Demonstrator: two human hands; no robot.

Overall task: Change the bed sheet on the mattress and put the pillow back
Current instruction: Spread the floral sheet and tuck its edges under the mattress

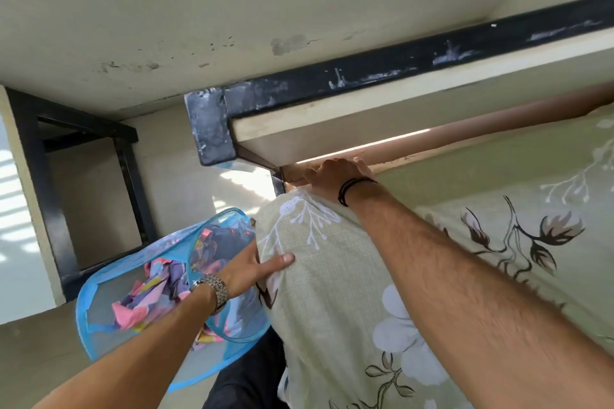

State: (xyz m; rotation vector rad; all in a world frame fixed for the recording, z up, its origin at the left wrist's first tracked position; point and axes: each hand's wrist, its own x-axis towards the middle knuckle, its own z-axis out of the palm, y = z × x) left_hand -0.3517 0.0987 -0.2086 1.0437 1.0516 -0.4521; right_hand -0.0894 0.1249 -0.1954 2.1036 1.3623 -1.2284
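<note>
The green floral bed sheet (pixel 432 242) is already spread over the mattress, its corner being tucked by the right hand (pixel 335 173) gripping the edge and the flat left hand (pixel 255 267); no pillow is seen.

Daylight bright, even on my feed. Striped sun patches on floor (pixel 20 196) at left; thin glare strip along mattress edge (pixel 365 149). Soft shadow under bed frame (pixel 382 76). Wide-angle bends lines at edges. Slight overall softness.
</note>
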